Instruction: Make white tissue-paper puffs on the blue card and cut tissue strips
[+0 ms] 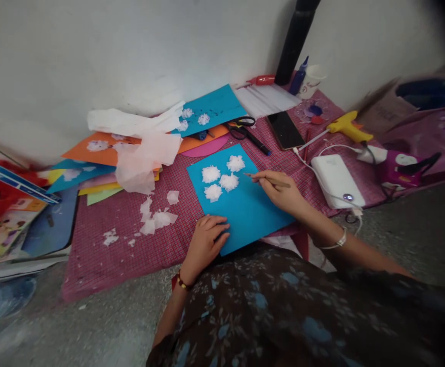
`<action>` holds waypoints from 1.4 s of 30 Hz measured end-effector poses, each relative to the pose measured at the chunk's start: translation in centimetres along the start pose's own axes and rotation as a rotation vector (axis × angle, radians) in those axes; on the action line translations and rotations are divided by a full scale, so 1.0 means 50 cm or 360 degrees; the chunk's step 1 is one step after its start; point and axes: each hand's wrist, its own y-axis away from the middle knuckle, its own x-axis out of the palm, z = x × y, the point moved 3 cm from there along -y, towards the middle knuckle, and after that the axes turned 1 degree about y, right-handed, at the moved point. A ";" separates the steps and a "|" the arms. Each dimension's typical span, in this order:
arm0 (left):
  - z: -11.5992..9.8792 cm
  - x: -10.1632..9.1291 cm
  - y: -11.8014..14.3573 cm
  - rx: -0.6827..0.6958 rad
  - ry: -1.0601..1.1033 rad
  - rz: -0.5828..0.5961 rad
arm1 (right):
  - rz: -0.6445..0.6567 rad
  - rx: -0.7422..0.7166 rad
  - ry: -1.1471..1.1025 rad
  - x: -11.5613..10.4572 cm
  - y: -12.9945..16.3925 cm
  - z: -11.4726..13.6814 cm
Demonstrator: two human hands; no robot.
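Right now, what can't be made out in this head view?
- Stick in the right hand: its tip is too thin to identify; pencil or brush unclear.
- Near edge of the blue card: covered by the left hand and the floral clothing.
- Books: cut by the left edge.
- Purple bag: blurred, print unreadable.

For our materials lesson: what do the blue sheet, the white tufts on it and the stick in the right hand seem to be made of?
Blue sheet: likely matte craft paper or thin card, flat with crisp edges.
White tufts: probably crumpled tissue paper, soft and ragged.
Stick in the right hand: looks like bare wood, tan and dull; too small to be sure.
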 end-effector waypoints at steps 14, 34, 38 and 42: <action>-0.005 -0.006 -0.006 0.0013 -0.0009 0.0009 | 0.0191 0.0043 0.0184 0.003 0.037 0.009; -0.007 -0.003 -0.002 0.0053 -0.0042 -0.0074 | 0.0857 0.0176 -0.0411 -0.036 0.162 0.122; -0.006 -0.004 -0.001 0.0069 -0.0026 -0.0070 | 0.0393 0.0218 -0.0316 -0.019 0.105 0.076; -0.003 -0.003 0.001 0.0067 -0.0004 -0.0072 | 0.0373 0.0144 -0.0163 0.019 0.065 0.047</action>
